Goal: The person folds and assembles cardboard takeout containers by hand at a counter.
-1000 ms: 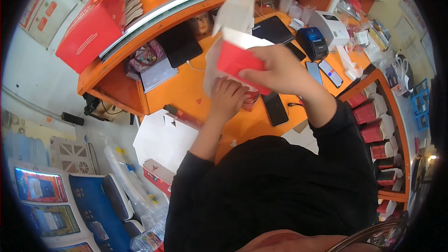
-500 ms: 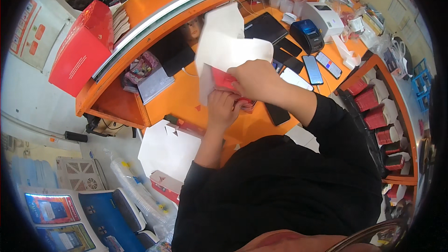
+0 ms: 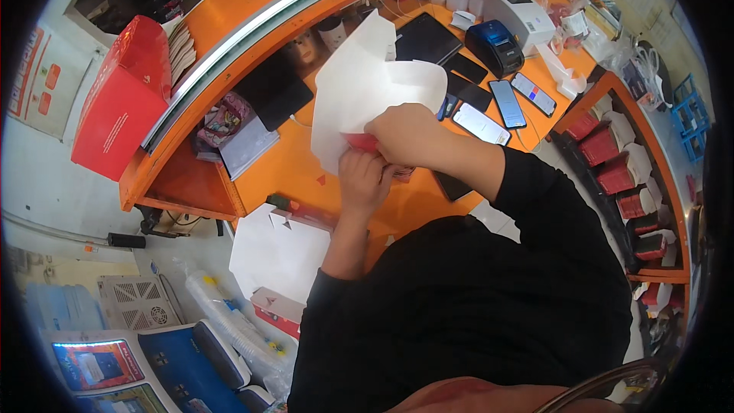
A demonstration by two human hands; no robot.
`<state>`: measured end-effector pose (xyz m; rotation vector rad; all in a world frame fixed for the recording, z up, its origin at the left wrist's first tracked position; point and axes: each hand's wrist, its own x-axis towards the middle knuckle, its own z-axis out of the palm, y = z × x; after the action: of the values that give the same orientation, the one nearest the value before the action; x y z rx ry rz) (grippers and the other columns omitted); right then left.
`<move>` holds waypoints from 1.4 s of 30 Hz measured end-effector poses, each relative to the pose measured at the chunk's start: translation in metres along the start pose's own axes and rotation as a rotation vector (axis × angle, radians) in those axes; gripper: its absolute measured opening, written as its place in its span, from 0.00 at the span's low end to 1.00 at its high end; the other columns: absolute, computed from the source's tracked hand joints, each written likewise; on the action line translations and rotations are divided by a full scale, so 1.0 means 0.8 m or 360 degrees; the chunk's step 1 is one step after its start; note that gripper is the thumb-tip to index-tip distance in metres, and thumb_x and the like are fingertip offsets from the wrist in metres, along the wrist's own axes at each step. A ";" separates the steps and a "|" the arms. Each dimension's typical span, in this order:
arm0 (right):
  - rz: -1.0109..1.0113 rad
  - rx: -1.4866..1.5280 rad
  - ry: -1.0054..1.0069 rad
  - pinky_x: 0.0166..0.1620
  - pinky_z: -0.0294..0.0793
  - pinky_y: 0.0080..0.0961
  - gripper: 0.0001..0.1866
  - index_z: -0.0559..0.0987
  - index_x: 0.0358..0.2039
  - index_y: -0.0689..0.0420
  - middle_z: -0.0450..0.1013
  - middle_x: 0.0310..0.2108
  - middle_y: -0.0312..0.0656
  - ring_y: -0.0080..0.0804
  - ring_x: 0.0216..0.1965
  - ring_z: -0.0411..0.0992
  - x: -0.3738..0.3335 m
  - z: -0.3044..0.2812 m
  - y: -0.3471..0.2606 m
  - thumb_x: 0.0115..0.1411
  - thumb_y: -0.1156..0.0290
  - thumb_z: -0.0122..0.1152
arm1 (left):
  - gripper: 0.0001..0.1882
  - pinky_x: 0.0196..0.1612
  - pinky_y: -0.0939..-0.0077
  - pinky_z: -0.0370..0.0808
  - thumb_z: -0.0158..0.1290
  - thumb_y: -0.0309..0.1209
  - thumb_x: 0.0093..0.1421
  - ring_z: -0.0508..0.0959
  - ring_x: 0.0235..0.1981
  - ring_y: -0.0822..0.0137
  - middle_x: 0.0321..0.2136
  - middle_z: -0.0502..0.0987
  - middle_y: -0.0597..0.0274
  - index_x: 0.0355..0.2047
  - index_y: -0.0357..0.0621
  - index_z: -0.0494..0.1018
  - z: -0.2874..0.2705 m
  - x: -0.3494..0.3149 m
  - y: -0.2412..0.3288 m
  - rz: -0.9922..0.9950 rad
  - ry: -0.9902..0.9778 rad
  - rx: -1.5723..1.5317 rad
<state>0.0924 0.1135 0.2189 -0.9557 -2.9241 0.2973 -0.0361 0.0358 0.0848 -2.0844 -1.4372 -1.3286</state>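
Observation:
A cardboard food carton (image 3: 344, 84), white inside and red outside, is partly folded and stands over the orange desk (image 3: 290, 164). My right hand (image 3: 405, 134) is closed on its near edge, beside a small red flap (image 3: 361, 141). Just below, my left hand (image 3: 363, 180) has its fingers bent against the carton's lower edge, close to the right hand. Its fingertips are partly hidden, and under the hands some red card edges show. Left of my left forearm lie flat white carton blanks (image 3: 279, 248) with a red edge.
Several phones (image 3: 506, 104), a dark tablet (image 3: 428, 40), a blue-black printer (image 3: 495, 47) and a white printer (image 3: 520, 19) sit at the right back. Folded red cartons (image 3: 615, 172) fill a shelf at right. A big red carton (image 3: 122, 99) stands on the left ledge.
The carton's white panels have opened out and tilted left, and less of its red side shows. Both hands stay together at its near edge. The whole view has shifted slightly.

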 end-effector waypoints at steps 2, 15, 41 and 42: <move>-0.0028 -0.0016 -0.0018 0.36 0.78 0.39 0.12 0.81 0.35 0.56 0.79 0.28 0.48 0.46 0.33 0.80 0.003 0.005 0.003 0.49 0.70 0.60 | 0.12 0.45 0.59 0.67 0.65 0.23 0.44 0.73 0.35 0.58 0.29 0.75 0.64 0.29 0.44 0.74 0.004 0.001 0.005 -0.0048 0.0038 -0.0040; 0.0077 0.0268 0.0259 0.33 0.77 0.44 0.22 0.77 0.33 0.57 0.78 0.25 0.50 0.49 0.28 0.79 -0.016 0.050 -0.017 0.65 0.51 0.46 | 0.17 0.46 0.58 0.67 0.66 0.24 0.45 0.74 0.37 0.58 0.33 0.77 0.59 0.37 0.46 0.78 0.025 -0.015 -0.005 -0.0033 0.0235 -0.0331; -0.1130 0.1134 0.0601 0.33 0.76 0.25 0.08 0.80 0.38 0.52 0.78 0.38 0.34 0.31 0.33 0.78 -0.066 0.139 -0.052 0.55 0.72 0.65 | 0.41 0.50 0.64 0.71 0.66 0.51 0.51 0.75 0.44 0.51 0.42 0.74 0.40 0.47 0.26 0.64 -0.124 -0.244 -0.054 -0.2740 0.0410 0.0261; -0.1135 0.1142 0.0586 0.34 0.76 0.25 0.08 0.80 0.38 0.52 0.78 0.38 0.34 0.31 0.33 0.78 -0.063 0.140 -0.054 0.56 0.72 0.65 | 0.41 0.51 0.64 0.71 0.66 0.52 0.51 0.75 0.45 0.51 0.43 0.74 0.39 0.47 0.26 0.64 -0.123 -0.240 -0.049 -0.2702 0.0326 0.0301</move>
<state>0.0964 0.0310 0.1185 0.1247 -2.3053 0.8985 -0.1363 -0.1241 -0.0266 -0.1574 -3.0935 -1.4905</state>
